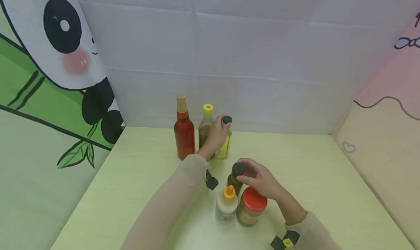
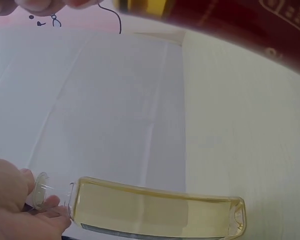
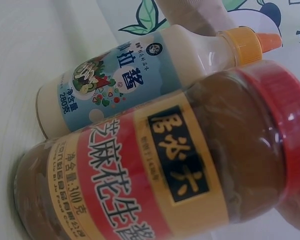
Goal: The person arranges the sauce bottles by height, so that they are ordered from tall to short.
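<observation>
My left hand (image 1: 216, 135) grips the neck of a clear glass bottle (image 1: 224, 147) of pale yellow liquid with a black cap. In the left wrist view, fingers wrap that bottle's neck (image 2: 55, 195). My right hand (image 1: 260, 179) pinches the black cap of a dark bottle (image 1: 233, 184), whose lower part is hidden. Just in front of it stand a salad dressing squeeze bottle (image 1: 226, 208) with an orange tip and a peanut butter jar (image 1: 247, 213) with a red lid. The right wrist view shows the jar (image 3: 140, 170) large, before the squeeze bottle (image 3: 115, 80).
Left of my left hand stand a tall bottle of red liquid (image 1: 184, 137) and a yellow-capped bottle (image 1: 206, 124), partly covered by that hand. Behind them hangs a pale cloth backdrop (image 1: 262, 60). Everything rests on a light yellow-green table (image 1: 311, 169).
</observation>
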A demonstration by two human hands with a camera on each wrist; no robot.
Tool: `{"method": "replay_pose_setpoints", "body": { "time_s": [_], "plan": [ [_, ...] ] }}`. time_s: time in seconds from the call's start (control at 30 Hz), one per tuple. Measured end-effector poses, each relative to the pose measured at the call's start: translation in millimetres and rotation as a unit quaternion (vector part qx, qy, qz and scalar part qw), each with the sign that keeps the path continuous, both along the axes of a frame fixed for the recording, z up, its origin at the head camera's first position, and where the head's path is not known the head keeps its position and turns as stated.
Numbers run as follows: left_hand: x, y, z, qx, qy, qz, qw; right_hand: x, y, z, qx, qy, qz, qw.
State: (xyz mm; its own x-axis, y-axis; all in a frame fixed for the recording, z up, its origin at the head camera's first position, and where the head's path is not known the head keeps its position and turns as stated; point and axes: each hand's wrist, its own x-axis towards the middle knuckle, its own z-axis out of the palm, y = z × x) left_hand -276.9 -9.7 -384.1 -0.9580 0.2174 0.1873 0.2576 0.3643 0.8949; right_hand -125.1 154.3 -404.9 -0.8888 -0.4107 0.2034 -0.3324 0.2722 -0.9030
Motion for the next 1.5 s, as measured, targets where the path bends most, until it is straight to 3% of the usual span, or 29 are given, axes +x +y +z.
{"method": "replay_pose_setpoints", "body": {
  "time_s": [0.57, 1.03, 1.5],
  "plan": [
    [-3.5, 2.4, 0.6, -0.004, -0.023, -0.012, 0.9996, 4.4, -0.1, 1.6, 0.027, 0.005, -0.026, 0.9993],
    [-3.5, 3.1, -2.3, -0.004, -0.005, -0.009, 0.9999, 6.4, -0.7, 1.6, 0.033, -0.002, -0.039, 0.9987],
    [8.1, -6.5, 0.8, 0.018, 0.006, -0.015, 0.9997, 4.9, -3.0, -1.7, 0.027, 0.014, -0.033, 0.9990]
  ]
}}
